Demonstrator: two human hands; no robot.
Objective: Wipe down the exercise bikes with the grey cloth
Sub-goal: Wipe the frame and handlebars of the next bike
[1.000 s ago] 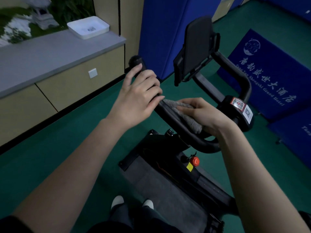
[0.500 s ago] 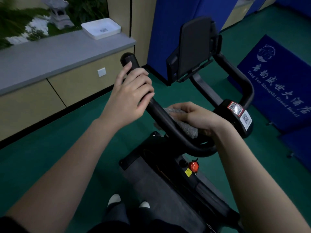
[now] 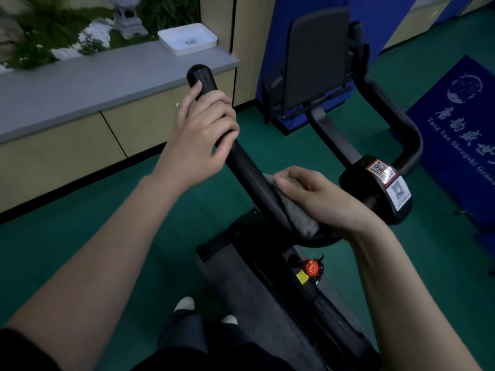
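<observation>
My left hand [image 3: 198, 140] clamps the handlebar [image 3: 247, 175] near its tip; right hand [image 3: 321, 199] grips grey cloth [image 3: 300, 215] on it, below the left. Bar slants between them.

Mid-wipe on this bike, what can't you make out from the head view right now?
Head view:
Grey cloth: mostly hidden under the right hand.
Handlebar section beneath the left hand: covered by its grip.
QR stickers: too small to read.
Bike's lower frame: cut off by the bottom edge.
Plants top left: blurred.
</observation>
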